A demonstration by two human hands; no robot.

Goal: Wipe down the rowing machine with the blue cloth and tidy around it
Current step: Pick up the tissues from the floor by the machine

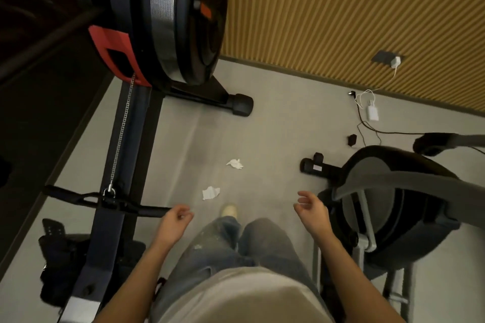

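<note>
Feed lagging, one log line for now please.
left hand empty | right hand empty | two crumpled tissues on floor | blue cloth unseen

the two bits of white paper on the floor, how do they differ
The nearer paper lies close to the person's shoe, while the farther paper sits further out towards the rowing machine's front foot. The nearer paper looks flatter and a little larger, with a squarish outline; the farther paper looks more bunched and pointed. Both are white, crumpled, and loose on the grey floor, touched by neither hand.
</note>
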